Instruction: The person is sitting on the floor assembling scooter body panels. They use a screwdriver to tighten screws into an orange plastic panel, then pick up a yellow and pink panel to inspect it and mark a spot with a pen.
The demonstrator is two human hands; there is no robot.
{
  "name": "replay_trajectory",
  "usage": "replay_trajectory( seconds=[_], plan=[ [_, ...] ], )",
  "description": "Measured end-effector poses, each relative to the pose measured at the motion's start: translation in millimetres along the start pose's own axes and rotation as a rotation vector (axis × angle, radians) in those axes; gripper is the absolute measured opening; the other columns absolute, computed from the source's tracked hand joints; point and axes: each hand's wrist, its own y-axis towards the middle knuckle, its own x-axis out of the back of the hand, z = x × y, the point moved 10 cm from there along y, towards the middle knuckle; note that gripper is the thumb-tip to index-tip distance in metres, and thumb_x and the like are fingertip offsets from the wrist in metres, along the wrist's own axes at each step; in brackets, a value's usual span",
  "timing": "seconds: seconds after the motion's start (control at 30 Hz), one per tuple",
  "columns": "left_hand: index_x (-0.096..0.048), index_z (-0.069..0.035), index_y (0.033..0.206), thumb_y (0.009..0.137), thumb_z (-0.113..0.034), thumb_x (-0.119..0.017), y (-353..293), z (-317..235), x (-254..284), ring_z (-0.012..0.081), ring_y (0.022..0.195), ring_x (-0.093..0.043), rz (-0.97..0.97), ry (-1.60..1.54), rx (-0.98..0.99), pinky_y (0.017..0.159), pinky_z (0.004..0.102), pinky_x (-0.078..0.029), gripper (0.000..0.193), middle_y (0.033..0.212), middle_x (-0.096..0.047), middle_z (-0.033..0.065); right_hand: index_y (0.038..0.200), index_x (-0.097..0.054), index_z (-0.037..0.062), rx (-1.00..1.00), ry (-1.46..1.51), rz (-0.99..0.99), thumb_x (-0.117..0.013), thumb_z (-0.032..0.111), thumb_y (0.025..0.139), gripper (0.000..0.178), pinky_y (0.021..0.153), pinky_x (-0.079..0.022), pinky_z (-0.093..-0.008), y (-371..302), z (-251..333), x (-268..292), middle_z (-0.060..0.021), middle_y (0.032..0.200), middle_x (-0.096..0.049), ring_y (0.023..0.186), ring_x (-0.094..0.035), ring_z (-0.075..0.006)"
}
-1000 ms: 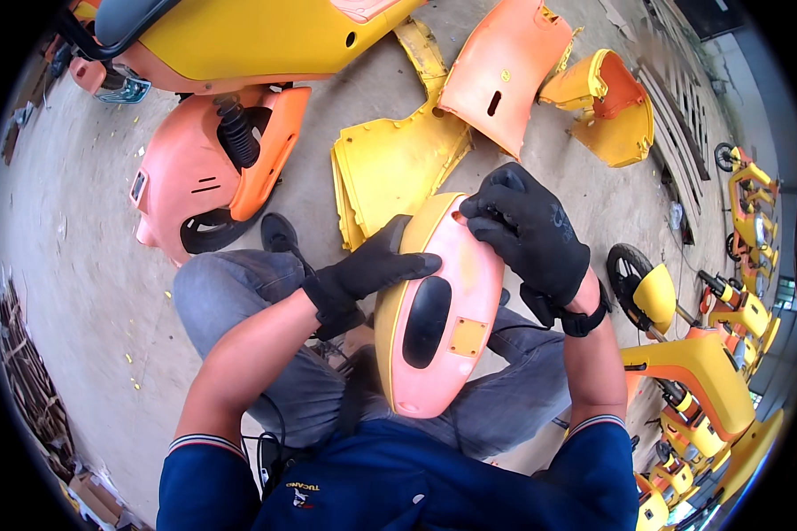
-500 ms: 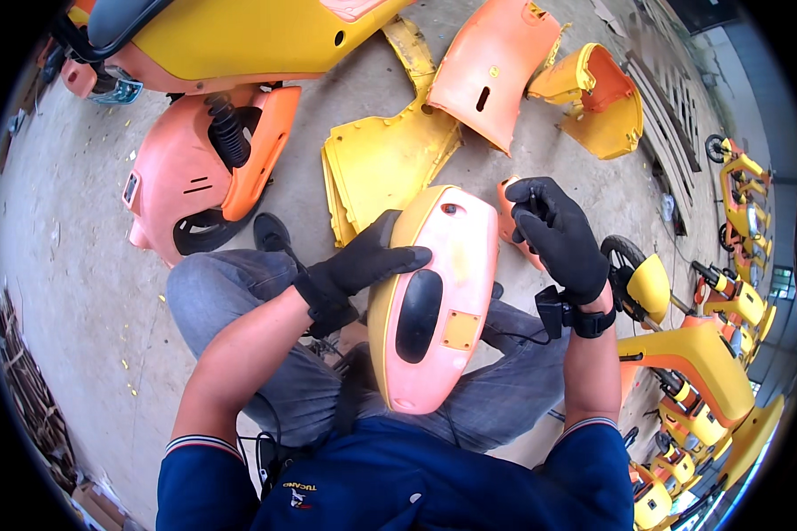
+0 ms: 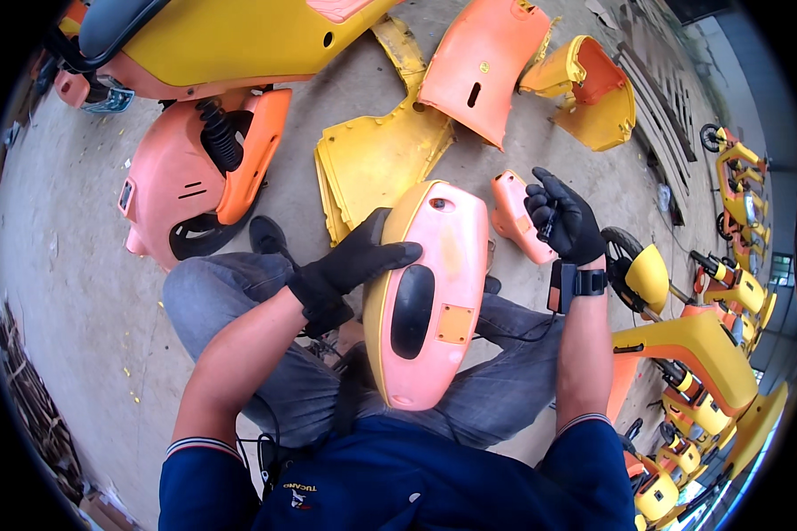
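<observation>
A pink and yellow plastic vehicle cover (image 3: 447, 354) rests upright on my lap, with a black oval panel and a small square plate on its face. My gloved left hand (image 3: 354, 261) grips its upper left edge, thumb laid over the pink face. To the right of the cover, apart from it, my gloved right hand (image 3: 571, 226) is turned palm up. Its fingers curl around something small and dark, too small to name; the index finger looks straighter. Just beyond that hand, a small orange plastic part (image 3: 511, 205) lies on the floor.
Yellow (image 3: 372, 159) and orange (image 3: 478, 62) body panels and a curved yellow shell (image 3: 607, 115) lie ahead on concrete. A scooter (image 3: 230, 44) with a pink wheel cover (image 3: 177, 159) stands at the far left. Several yellow scooters (image 3: 704, 363) line the right.
My right hand has turned from palm down to palm up and drawn slightly away from the cover, uncovering more of the small orange part. My left hand keeps its hold.
</observation>
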Motion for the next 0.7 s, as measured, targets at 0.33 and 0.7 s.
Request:
replay_trajectory(
  seconds=[0.33,0.7],
  plan=[
    [-0.043,0.0,0.136,0.09,-0.022,-0.07,0.0,3.3,4.4,0.0109,0.106,-0.055,-0.023,0.01,-0.051,0.092,0.0287,-0.048,0.058,0.12,-0.057,0.0069,0.124,-0.049,0.002,-0.026,-0.194,0.247,-0.059,0.002,0.092,0.034,0.073,-0.053,-0.0241,15.5,-110.5,-1.2,-0.0107,0.101,-0.064,0.087,-0.061,-0.0141],
    [-0.042,0.0,0.138,0.09,-0.024,-0.069,-0.4,-5.5,0.9,0.01,0.105,-0.055,-0.013,0.027,-0.046,0.09,0.0272,-0.048,0.06,0.12,-0.057,0.0064,0.13,-0.045,-0.0063,0.199,-0.662,0.137,-0.063,0.009,0.092,0.045,0.064,-0.052,-0.0242,-8.0,-51.9,-40.3,-0.0084,0.098,-0.066,0.073,-0.062,-0.0111]
  ],
)
